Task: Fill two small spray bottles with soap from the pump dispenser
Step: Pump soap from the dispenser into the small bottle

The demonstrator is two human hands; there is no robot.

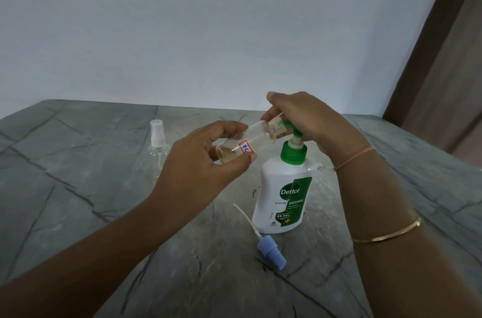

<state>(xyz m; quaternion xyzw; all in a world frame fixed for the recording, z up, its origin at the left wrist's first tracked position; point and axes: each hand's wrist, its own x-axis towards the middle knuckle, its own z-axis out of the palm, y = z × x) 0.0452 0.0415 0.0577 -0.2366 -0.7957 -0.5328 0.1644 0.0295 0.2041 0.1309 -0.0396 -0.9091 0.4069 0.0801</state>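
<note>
Clear spray bottle (242,143), tilted and pinched by the left hand (198,161), meets the pump dispenser (283,195) spout near the worktop (104,213) middle. The right hand (307,119) curls over the pump. If the mouth slips, soap would likely spill.

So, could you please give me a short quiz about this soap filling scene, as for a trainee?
1. True or false: the blue spray cap is screwed onto the small bottle that the left hand holds.
2. Which thing is the right hand on? A: the green pump head; B: the blue spray cap; C: a towel.
3. How many small spray bottles have a cap on?
Key: 1 false; 2 A; 3 one, the white-capped bottle.
</note>
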